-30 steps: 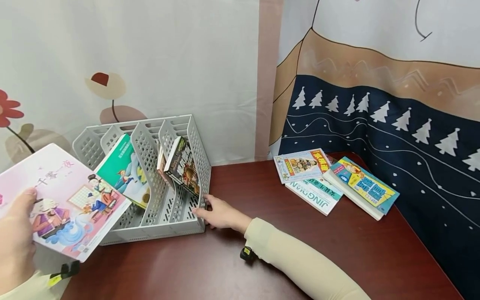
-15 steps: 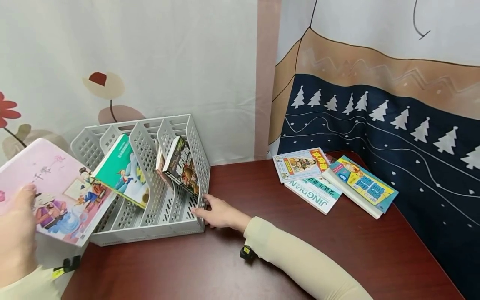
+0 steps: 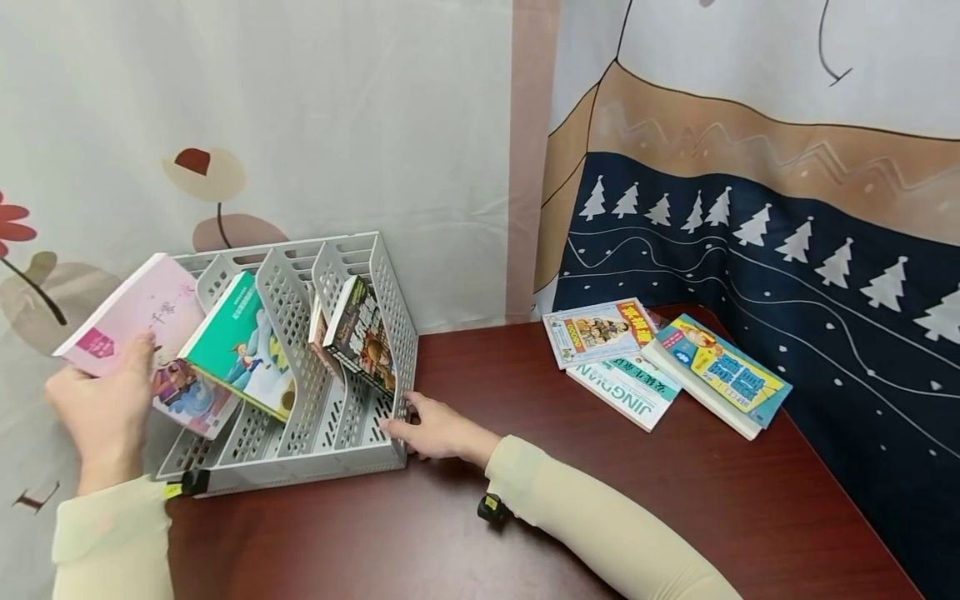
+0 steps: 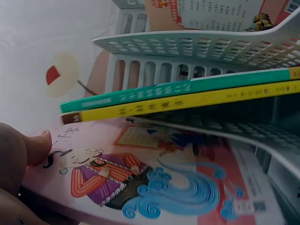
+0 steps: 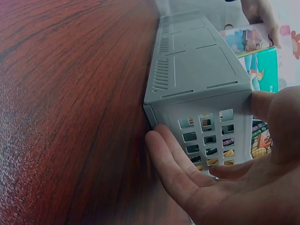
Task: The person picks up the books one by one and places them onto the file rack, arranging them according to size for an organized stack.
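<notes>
Left hand (image 3: 105,408), nearer, is clamped on the pink book (image 3: 168,312), which lies above and right of it. Book's long axis slants down rightward toward the gray rack (image 3: 300,468). Right hand (image 3: 438,429), farther off, grips the rack's near right-hand edge.

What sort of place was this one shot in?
Probably a desk corner, perhaps in a home or a dressed set; the frames don't settle which. A table has printed cloth behind it, and a grey rack on it holds books.
</notes>
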The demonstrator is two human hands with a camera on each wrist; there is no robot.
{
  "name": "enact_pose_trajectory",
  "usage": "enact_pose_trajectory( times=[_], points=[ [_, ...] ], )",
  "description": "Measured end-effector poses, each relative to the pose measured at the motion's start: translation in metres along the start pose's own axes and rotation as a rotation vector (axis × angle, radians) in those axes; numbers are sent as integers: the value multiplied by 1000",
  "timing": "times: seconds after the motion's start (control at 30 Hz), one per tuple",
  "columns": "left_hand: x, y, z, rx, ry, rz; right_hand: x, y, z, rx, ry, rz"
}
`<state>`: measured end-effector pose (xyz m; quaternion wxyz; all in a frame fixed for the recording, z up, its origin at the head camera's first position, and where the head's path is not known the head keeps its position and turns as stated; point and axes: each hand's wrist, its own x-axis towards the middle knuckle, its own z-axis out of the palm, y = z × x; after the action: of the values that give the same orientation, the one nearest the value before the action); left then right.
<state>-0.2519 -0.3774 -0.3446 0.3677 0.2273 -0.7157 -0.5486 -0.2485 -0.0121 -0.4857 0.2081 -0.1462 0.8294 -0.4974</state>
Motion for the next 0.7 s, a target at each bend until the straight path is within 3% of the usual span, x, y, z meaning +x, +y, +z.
enact_pose_trajectory(
  times=[0.3, 0.53, 0.6, 0.7],
  points=[
    [11, -17, 20, 100, -80, -26, -1, -2, 0, 12, 14, 1],
    [20, -40, 17, 331, -147, 57, 0, 0, 1, 9, 17, 14],
    [23, -46, 16, 359, -170, 59, 0, 1, 2, 4, 22, 18],
    [24, -52, 15, 384, -220, 122, 0, 1, 2, -4, 26, 21]
  ],
)
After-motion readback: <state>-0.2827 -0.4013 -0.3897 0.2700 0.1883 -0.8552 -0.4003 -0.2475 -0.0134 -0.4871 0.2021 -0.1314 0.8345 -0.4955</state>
